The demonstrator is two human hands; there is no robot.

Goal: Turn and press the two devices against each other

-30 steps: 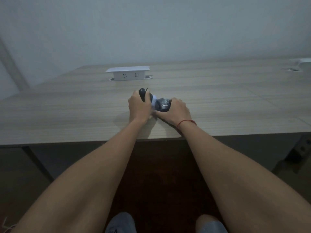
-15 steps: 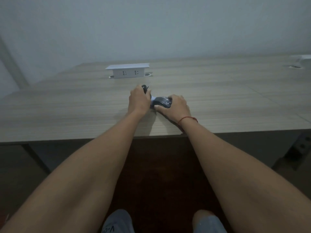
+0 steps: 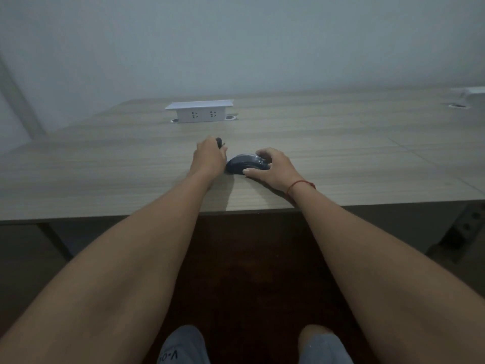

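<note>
The right hand curls over a dark computer mouse that lies flat on the wooden table, thumb at its near side and fingers hooked over the far side. The left hand is closed around a small dark object, too hidden to identify, whose tip shows past the knuckles. The mouse sits just beside the left hand, nearly touching it. To do this well, I judge the right hand should keep the mouse pressed flat and steady while the left works close by, avoiding a knock between the two hands. The table's near edge lies just behind both wrists, so little room remains toward the body; ahead of the fingers the surface runs open up to a white socket box, well apart, and there is wide room to either side.
</note>
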